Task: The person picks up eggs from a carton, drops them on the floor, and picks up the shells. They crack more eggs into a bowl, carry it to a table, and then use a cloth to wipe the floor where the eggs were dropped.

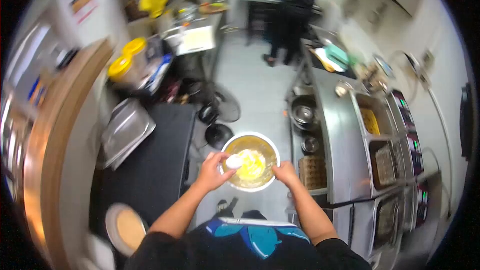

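A round metal mixing bowl (270, 151) with a pale rim is held out in front of me over the floor. Bright yellow and whitish contents (250, 165) sit in its middle. My right hand (285, 172) grips the bowl's right rim, fingers wrapped over the edge. At the left rim, my left hand (214, 170) is closed around a small white rounded thing (233, 161), which overlaps the bowl's contents in this view. Its exact kind is blurred.
On my left, a black counter (160, 155) carries metal pans (127, 125) and a tub of beige contents (129, 227). To the right, a steel counter (345, 135) adjoins fryers (380, 165), above egg trays (313, 172). Ahead stands a person in dark clothes (295, 15).
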Available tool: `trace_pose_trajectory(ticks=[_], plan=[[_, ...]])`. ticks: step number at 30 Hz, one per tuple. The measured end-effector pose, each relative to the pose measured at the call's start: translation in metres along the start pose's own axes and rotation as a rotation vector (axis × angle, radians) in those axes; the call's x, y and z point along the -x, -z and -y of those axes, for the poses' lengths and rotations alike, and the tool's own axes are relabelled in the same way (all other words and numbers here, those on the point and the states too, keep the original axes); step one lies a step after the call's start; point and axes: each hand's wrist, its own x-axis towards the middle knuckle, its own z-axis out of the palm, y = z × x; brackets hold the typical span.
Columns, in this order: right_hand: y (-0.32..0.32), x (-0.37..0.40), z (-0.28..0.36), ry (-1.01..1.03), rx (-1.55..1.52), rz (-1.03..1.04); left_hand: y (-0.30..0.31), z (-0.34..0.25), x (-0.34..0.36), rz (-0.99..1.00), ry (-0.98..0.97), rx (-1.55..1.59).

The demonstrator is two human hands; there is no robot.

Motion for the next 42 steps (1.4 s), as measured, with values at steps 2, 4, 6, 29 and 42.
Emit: trace_pose_trajectory(ticks=[2,4,6,29,42], plan=[[0.002,-0.003,0.007,0.076,0.01,0.082,0.007,-0.007,0.024,-0.124,-0.024,-0.039],[0.002,0.011,0.03,0.105,-0.012,0.189,0.008,-0.014,0.058,-0.238,0.01,-0.06],[-0.017,0.019,0.04,0.127,-0.063,0.322,0.01,-0.021,0.104,-0.344,0.134,-0.048],[-0.283,0.078,0.067,0.042,0.063,0.676,0.09,0.015,0.328,-0.981,0.431,0.288],[-0.339,0.077,0.121,0.036,0.09,0.796,0.144,0.095,0.327,-0.851,0.418,0.528]])
